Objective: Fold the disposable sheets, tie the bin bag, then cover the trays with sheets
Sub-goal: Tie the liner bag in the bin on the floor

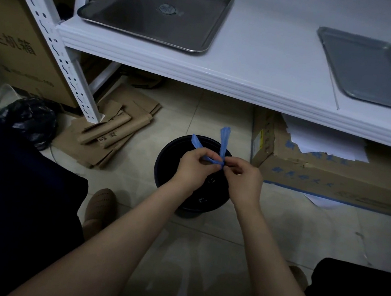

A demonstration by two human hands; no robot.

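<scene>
Over a round black bin on the floor, both hands work a blue bin-bag tie. Its two twisted ends stick up from a knot between my fingers. My left hand pinches the tie at the knot from the left. My right hand pinches it from the right. Two steel trays lie bare on the white shelf above: a deep tray at the left and a flat tray at the right. No disposable sheets are in view.
A torn cardboard box with white paper sits under the shelf at the right. Flattened cardboard lies left of the bin by the rack's leg. A black bag and a large carton stand far left.
</scene>
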